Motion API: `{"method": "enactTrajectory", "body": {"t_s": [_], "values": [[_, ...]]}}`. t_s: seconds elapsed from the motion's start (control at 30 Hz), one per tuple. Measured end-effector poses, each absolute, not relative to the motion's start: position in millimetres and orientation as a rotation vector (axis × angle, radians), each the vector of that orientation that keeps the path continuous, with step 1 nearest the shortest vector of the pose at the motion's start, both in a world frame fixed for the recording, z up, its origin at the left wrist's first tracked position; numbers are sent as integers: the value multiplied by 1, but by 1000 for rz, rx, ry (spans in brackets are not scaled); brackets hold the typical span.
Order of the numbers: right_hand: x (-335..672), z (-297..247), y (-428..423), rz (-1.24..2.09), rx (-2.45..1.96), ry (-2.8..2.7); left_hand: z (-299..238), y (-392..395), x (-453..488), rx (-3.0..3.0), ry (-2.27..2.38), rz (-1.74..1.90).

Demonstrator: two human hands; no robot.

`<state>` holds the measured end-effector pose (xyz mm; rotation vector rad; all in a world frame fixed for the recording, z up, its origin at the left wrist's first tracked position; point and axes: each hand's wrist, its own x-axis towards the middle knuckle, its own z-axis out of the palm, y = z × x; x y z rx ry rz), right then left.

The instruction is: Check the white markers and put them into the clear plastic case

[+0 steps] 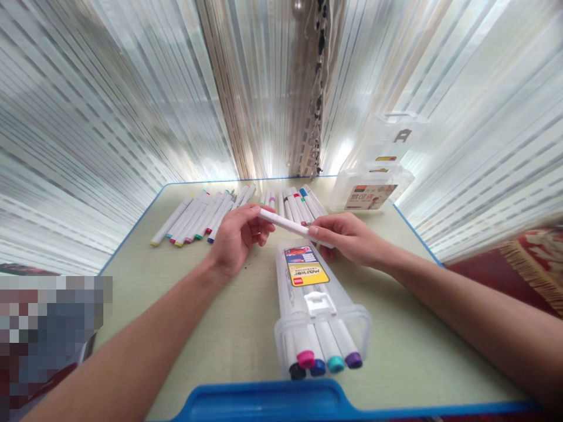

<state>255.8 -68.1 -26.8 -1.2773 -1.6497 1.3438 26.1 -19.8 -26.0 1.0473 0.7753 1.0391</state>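
Head view, centre frame: my left hand (237,237) and right hand (347,237) pinch one white marker (284,223) by its ends, level above the marker case (314,293).

Setting: a domestic room, most likely a study or craft corner in a home. Evidence: a small pale desk (220,328) with blue edging stands close against a window hung with sheer striped curtains (132,105). A red patterned rug with fringe (532,258) lies at the right. Loose colouring markers (197,217) and clear plastic marker cases (372,187) cover the desktop.
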Motion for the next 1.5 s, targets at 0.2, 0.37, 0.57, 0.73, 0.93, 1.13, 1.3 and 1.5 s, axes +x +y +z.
{"method": "enactTrajectory", "body": {"t_s": [0.2,0.37,0.57,0.73,0.93,1.13,1.3,1.5], "values": [[255,-22,-69,1320,-1284,-1641,-26,-19,27,1062,786,1047],[254,-20,-69,1299,-1278,-1647,-23,-21,29,1078,795,1067],[255,-23,-70,1301,-1263,-1626,-24,-21,27,1101,771,1065],[257,-22,-69,1218,-1266,-1647,-24,-22,28,1115,777,1055],[257,-16,-71,1164,-1254,-1686,-20,-25,28,1115,791,1083],[258,-17,-72,1167,-1226,-1676,-22,-26,29,1116,797,1067],[259,-19,-70,1178,-1235,-1664,-23,-24,28,1113,793,1072],[259,-20,-70,1133,-1241,-1682,-25,-25,28,1101,823,1098]]}}
